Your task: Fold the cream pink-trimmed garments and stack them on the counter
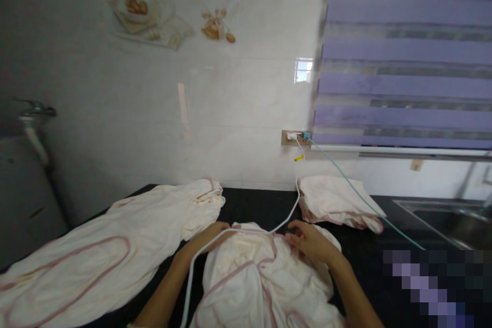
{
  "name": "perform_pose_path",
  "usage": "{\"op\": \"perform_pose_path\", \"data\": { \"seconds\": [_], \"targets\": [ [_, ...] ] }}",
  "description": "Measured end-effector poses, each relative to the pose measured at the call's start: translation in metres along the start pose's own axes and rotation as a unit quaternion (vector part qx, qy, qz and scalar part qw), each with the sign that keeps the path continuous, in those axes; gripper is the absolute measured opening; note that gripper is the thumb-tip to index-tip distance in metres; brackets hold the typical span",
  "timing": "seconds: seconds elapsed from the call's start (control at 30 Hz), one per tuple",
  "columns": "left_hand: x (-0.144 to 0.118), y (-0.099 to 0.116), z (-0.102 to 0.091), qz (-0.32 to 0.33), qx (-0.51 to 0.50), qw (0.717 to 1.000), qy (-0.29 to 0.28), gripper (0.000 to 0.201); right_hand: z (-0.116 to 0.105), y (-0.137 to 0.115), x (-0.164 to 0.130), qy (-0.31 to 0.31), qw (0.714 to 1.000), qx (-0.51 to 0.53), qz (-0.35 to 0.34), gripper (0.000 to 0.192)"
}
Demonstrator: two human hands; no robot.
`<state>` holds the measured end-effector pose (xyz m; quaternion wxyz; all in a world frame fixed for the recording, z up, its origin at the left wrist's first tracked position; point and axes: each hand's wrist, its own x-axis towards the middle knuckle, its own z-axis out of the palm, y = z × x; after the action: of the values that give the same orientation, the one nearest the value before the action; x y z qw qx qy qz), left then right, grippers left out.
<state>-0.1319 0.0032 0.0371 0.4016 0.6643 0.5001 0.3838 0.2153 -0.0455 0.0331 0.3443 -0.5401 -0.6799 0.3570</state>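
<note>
A crumpled white garment with pink trim [246, 287] lies in front of me on the black counter. My left hand [218, 229] is at its far left edge, the fingers mostly hidden by the cloth and a white cable [200, 251]. At the far right part of the same garment is my right hand [309, 243], its fingers bent and apart, resting against the fabric with nothing visibly gripped. The white cable passes over the left wrist area and across the garment's top edge.
Another white garment with pink trim [154, 236] stretches along the left. A folded white cloth [334, 197] lies at the back right. Both the white cable and a green cable [357, 192] run from a wall socket [286, 138]. A sink [461, 223] is at far right.
</note>
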Motion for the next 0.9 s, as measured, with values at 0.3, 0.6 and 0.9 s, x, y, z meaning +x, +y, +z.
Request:
{"op": "perform_pose_path", "data": {
  "seconds": [0.3, 0.6, 0.9],
  "targets": [
    [0.015, 0.004, -0.003, 0.067, -0.072, 0.995, -0.006, 0.034, 0.005, 0.026, 0.014, 0.079, 0.964, -0.247, -0.064, 0.008],
    [-0.002, 0.027, -0.016, 0.074, -0.379, 0.922, 0.011, 0.038, -0.007, -0.007, 0.020, 0.319, 0.936, 0.000, -0.149, 0.027],
    [0.024, -0.017, -0.012, 0.037, -0.083, 0.994, -0.069, 0.035, -0.026, -0.003, 0.017, 0.467, 0.878, 0.011, -0.102, 0.037]
  ]
}}
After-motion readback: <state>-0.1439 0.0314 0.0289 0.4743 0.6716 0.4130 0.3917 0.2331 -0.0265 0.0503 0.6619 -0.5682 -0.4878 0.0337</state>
